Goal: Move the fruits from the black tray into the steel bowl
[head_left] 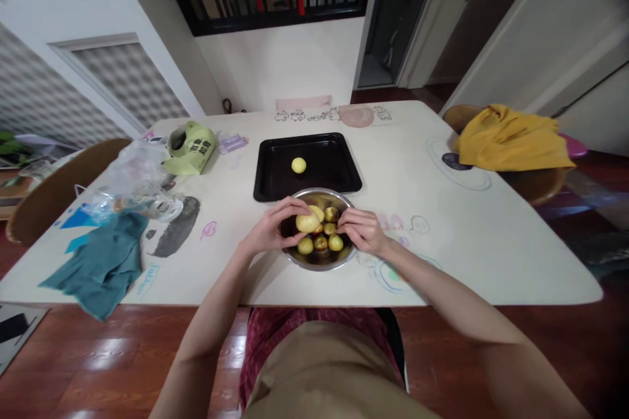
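Note:
A steel bowl (322, 267) stands near the table's front edge, with several round yellow pieces in it, some with brown patches. Between the thumb and fingers of my left hand (278, 226) is a pale yellow oval piece (308, 221), raised above the bowl's left side; its exact kind is unclear. My right hand (362, 230) reaches over the right rim with its fingers pinched together by a brown-patched round piece (331, 214). What those fingertips hold, if anything, is hidden. Just behind the bowl, one yellow round piece (299, 165) lies on a black baking tray (334, 160).
On the white table (472, 236), drawn on in places, a teal cloth (105, 262) hangs over the front left edge. Behind it are clear plastic packaging (147, 200) and a green cardboard piece (194, 147). A yellow cloth (511, 141) drapes a chair at right.

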`<state>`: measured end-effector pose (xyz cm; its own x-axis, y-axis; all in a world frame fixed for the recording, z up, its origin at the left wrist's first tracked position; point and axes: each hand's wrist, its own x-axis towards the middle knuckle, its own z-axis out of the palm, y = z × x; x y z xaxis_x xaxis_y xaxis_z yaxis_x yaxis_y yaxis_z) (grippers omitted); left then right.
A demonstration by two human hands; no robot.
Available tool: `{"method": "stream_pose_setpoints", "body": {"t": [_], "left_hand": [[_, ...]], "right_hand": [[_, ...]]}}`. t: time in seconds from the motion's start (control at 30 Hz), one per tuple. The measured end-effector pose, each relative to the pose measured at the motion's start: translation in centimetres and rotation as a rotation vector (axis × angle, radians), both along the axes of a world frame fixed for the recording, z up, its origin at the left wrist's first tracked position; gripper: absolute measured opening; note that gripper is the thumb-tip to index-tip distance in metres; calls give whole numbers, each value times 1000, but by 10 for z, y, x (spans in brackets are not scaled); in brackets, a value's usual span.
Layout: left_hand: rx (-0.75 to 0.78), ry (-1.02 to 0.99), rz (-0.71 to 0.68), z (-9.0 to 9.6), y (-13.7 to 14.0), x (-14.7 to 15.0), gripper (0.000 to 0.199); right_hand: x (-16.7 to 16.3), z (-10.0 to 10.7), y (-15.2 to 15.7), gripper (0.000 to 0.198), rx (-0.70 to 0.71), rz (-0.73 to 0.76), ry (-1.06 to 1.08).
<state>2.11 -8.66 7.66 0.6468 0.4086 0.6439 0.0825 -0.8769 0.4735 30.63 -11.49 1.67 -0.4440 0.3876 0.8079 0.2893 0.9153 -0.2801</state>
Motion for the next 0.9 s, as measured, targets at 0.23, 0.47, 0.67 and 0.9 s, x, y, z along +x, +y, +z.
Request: {"method": "stream_pose_setpoints", "body": {"t": [0.23,0.47,0.67,0.9], "left_hand": [[-28,89,-73,-2,-3,1,31],[-21,233,-82,-5,-5,4,29],[-41,239,-87,-7,-3,4,27],[-82,207,-95,-5,-2,4,25]], "right_hand": [[0,-4,1,42,-14,-19,4],[2,-1,0,39,-5,-8,-21],[1,-1,0,41,-10,-20,-20],[2,-3,0,44,-40,-15,-29]]}}
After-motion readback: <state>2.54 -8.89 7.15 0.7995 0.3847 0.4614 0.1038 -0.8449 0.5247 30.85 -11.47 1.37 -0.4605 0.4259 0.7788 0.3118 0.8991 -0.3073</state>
